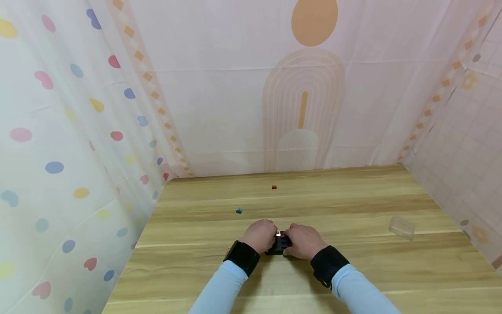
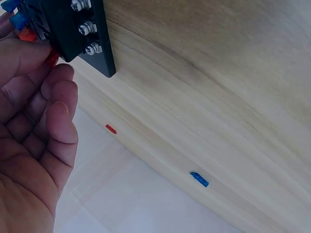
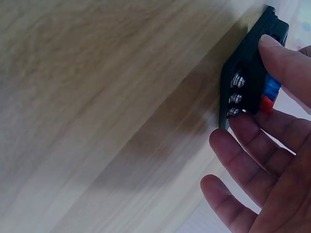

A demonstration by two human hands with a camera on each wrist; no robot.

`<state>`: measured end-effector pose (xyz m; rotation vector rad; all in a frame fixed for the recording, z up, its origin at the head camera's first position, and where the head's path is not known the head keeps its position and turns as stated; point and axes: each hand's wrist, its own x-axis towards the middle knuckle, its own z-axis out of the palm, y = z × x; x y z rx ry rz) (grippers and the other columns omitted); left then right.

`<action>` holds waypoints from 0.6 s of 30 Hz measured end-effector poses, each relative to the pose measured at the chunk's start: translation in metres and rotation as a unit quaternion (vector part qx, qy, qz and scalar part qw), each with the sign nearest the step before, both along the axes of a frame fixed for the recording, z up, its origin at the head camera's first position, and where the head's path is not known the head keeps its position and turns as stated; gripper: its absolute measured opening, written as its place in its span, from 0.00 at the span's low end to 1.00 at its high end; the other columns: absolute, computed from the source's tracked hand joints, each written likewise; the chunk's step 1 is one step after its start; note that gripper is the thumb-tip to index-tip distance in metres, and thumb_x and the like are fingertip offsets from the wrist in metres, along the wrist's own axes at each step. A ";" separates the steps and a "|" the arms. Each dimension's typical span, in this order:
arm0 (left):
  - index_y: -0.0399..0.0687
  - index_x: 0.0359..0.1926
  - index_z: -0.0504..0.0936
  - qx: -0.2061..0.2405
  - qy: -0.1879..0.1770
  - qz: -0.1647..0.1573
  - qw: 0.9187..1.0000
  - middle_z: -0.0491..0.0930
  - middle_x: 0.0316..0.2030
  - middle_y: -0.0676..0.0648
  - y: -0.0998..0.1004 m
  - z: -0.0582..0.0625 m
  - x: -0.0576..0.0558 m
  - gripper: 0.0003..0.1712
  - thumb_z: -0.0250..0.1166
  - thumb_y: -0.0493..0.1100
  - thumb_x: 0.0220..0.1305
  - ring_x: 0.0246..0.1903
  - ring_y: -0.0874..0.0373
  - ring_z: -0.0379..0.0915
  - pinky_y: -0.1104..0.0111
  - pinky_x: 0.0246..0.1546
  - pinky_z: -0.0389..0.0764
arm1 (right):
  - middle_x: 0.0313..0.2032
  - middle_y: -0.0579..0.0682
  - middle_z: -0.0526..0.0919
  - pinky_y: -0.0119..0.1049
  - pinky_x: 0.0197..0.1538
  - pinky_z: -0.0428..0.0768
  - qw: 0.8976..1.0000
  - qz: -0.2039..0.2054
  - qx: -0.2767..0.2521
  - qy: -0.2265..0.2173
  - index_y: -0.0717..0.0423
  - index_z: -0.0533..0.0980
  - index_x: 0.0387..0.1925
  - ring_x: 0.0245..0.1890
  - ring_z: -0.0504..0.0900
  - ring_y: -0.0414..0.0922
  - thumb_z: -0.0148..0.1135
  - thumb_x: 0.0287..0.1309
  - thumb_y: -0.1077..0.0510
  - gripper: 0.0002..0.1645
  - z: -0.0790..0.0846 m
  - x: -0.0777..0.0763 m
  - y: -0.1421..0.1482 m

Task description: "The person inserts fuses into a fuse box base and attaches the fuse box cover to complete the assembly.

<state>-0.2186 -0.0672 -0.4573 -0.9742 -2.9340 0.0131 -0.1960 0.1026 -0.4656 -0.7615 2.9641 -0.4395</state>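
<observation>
A small black block with metal screws [image 2: 87, 28] is between both hands, close over the wooden table. The left hand [image 1: 259, 235] is at its left side, thumb and forefinger pinching a red piece [image 2: 52, 58] at the block's edge; the other fingers curl loosely. From the opposite side the right hand [image 1: 305, 241] grips the block, its thumb on the upper face and fingertips near the screws. Blue parts [image 2: 18, 20] show on the block beside the left fingers. In the right wrist view a blue part [image 3: 272, 87] sits against a red part [image 3: 267, 104].
Beyond the hands, a loose blue piece [image 1: 239, 210] and a loose red piece [image 1: 274, 187] lie on the table [image 1: 188, 244]. A clear plastic box [image 1: 401, 228] stands to the right. Patterned curtains [image 1: 219, 109] enclose the back and sides.
</observation>
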 end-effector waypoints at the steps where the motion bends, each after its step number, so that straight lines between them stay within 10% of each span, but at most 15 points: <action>1: 0.48 0.23 0.83 0.003 -0.004 0.001 1.000 0.76 0.22 0.54 0.000 0.000 0.000 0.09 0.72 0.40 0.58 0.22 0.65 0.70 0.72 0.27 0.75 | 0.30 0.47 0.75 0.41 0.32 0.75 1.000 -0.001 0.000 -0.003 0.57 0.82 0.38 0.25 0.72 0.43 0.79 0.45 0.50 0.21 0.000 0.000 0.000; 18: 0.50 0.22 0.81 0.026 -0.010 0.052 0.998 0.70 0.20 0.56 -0.016 0.001 -0.007 0.14 0.70 0.50 0.61 0.20 0.64 0.64 0.71 0.21 0.69 | 0.35 0.49 0.78 0.43 0.36 0.77 0.999 -0.030 0.017 -0.008 0.57 0.82 0.47 0.31 0.76 0.45 0.80 0.40 0.41 0.35 0.004 0.002 0.003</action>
